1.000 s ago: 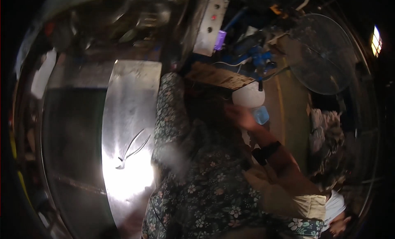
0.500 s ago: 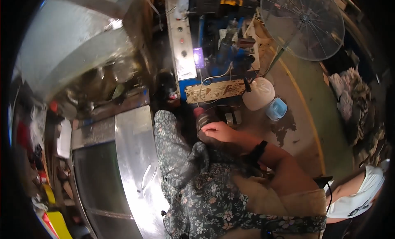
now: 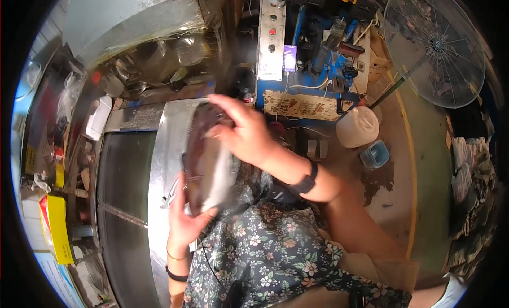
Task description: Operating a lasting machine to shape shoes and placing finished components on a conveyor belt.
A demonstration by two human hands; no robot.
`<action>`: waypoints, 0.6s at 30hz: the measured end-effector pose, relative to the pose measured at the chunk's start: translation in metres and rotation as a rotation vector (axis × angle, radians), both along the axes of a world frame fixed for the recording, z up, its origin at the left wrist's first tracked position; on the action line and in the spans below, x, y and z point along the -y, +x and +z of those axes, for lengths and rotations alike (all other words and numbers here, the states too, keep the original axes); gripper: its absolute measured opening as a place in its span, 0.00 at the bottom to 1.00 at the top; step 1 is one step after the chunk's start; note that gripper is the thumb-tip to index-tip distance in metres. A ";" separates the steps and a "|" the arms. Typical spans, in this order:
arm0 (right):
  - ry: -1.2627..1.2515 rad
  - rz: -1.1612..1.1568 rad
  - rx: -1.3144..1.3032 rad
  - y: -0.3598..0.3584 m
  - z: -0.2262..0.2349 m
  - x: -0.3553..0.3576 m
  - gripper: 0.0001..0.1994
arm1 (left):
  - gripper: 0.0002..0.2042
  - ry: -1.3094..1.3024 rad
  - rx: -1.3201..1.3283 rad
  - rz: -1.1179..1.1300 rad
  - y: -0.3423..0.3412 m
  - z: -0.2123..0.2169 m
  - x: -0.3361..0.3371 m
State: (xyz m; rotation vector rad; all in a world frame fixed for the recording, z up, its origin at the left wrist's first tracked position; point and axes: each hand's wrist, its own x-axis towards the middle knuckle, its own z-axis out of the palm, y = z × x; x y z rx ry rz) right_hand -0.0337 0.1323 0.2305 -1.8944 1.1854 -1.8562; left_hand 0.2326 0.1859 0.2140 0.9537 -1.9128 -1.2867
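Note:
Between my hands is a motion-blurred oblong thing (image 3: pixel 205 162), dark brown along one side and pale along the other. It stands tilted above the shiny metal edge (image 3: pixel 169 133) of the bench on my left. My left hand (image 3: pixel 188 220) grips its near end, thumb on one side and fingers on the other. At the far end, my right hand (image 3: pixel 244 132) curls its fingers over the rim. Beside my left fingers a small slim silvery thing, partly hidden, rests on the metal.
A dark belt-like surface (image 3: pixel 126 175) runs along the left. Ahead stands a blue machine with a button panel (image 3: pixel 272 37). A large mesh fan (image 3: pixel 435 45), a white jug (image 3: pixel 358 126) and a blue tub (image 3: pixel 375 155) are to the right. Yellow boxes (image 3: pixel 55 228) sit far left.
My right hand has left the dark cloth by my lap and moved to the left. My left hand has come into view. Both now hold the oblong thing, and the view has shifted left.

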 end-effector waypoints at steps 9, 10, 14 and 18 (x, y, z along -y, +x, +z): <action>0.031 -0.090 -0.634 -0.059 0.014 -0.141 0.32 | 0.24 0.211 -0.271 -0.247 -0.143 0.006 -0.007; 0.060 -0.065 -0.685 -0.060 0.014 -0.155 0.30 | 0.23 0.029 -0.247 -0.238 -0.147 0.003 -0.016; 0.181 -0.016 -0.696 -0.074 0.019 -0.181 0.24 | 0.20 -0.117 -0.300 -0.256 -0.155 0.007 -0.028; 0.284 -0.006 -0.623 -0.076 0.002 -0.155 0.27 | 0.24 -0.162 -0.194 -0.193 -0.158 0.007 -0.009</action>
